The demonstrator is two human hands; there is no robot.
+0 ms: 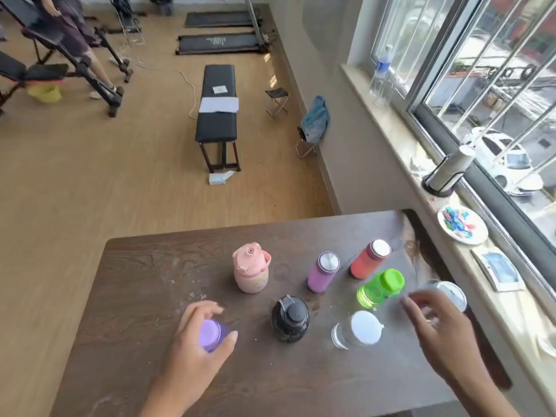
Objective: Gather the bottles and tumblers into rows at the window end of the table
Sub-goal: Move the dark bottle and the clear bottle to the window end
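Observation:
Several bottles stand on the dark wooden table. My left hand is wrapped around a purple-lidded bottle at the left. My right hand is blurred, fingers apart, just in front of a clear tumbler with a pale lid at the window edge; whether it touches it is unclear. Between the hands are a black bottle and a clear white-lidded bottle. Farther back stand a pink bottle, a lilac bottle, a red bottle and a green bottle.
The window sill on the right carries a water bottle, a paper-towel holder, a plate of coloured bits and a card. A black bench, folding stools and gym machines stand on the wooden floor beyond the table.

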